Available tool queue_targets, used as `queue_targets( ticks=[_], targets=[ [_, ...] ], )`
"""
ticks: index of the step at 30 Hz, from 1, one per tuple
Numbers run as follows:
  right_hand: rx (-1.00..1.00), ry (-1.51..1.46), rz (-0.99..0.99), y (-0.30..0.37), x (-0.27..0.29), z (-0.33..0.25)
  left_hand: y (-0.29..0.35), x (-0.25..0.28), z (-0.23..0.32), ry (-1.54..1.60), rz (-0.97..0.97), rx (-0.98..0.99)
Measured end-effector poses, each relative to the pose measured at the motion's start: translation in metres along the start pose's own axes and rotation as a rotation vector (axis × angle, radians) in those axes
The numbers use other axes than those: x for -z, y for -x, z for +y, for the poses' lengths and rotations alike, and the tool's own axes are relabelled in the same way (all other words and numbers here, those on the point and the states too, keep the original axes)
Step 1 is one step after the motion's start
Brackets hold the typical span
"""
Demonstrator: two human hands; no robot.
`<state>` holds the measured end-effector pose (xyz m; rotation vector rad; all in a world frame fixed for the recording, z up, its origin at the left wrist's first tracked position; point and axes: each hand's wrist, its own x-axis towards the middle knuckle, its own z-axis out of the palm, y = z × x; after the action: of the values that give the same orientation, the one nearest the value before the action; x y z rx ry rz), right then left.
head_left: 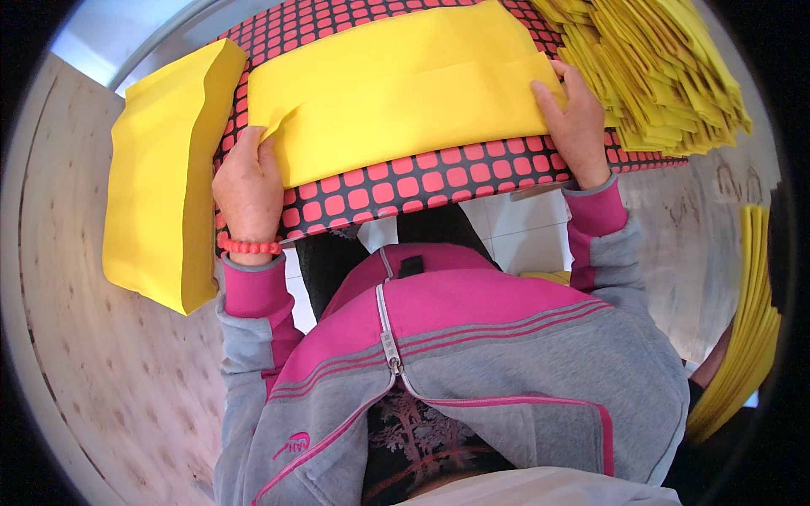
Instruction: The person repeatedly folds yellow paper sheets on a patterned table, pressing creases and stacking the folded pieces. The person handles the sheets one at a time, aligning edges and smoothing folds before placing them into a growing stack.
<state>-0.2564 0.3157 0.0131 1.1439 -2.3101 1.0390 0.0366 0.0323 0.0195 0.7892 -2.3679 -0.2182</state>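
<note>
A folded yellow fabric sheet [396,101] lies flat across a red-and-black patterned cover [413,181] in front of me. My left hand [251,190], with a red beaded bracelet at the wrist, pinches the sheet's left edge, where a small flap is turned up. At the opposite end, the thumb and fingers of my right hand [578,122] are closed on the sheet's right edge. A fold line runs lengthwise along the sheet, and its near layer lies over the far part.
Left of the cover, a thick yellow fabric stack [164,185] sits on a pale wooden board [101,371]. A tall heap of folded yellow pieces [666,76] stands at the far right. Another yellow bundle [742,337] shows at the right rim, beside a partly visible person's arm.
</note>
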Motion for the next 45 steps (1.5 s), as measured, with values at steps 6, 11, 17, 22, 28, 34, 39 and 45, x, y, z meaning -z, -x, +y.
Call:
queue_targets(
  ticks=[6,11,17,22,28,34,39,45],
  targets=[
    [-0.11,-0.146,-0.069,-0.002,0.004,0.003,-0.003,0.002,-0.006,0.033,-0.051,0.059],
    [-0.088,-0.012,-0.06,-0.001,0.004,0.005,-0.005,0.002,-0.006,0.043,-0.056,0.068],
    [-0.013,0.082,-0.011,-0.006,-0.002,0.005,0.008,0.008,-0.01,0.454,-0.015,0.175],
    [-0.304,0.082,-0.132,-0.007,-0.002,0.0,0.025,0.019,-0.017,0.606,-0.066,0.378],
    [-0.037,0.082,-0.028,-0.004,-0.002,0.006,0.022,0.015,-0.014,0.47,-0.103,0.337],
    [-0.242,-0.063,-0.079,0.003,0.006,0.003,0.025,0.017,-0.012,0.419,-0.105,0.318],
    [-0.2,-0.114,-0.034,0.002,0.005,0.002,0.025,0.013,-0.01,0.391,-0.089,0.305],
    [-0.046,0.0,0.001,0.002,0.001,0.003,0.029,0.009,-0.005,0.244,-0.011,0.203]
  ],
)
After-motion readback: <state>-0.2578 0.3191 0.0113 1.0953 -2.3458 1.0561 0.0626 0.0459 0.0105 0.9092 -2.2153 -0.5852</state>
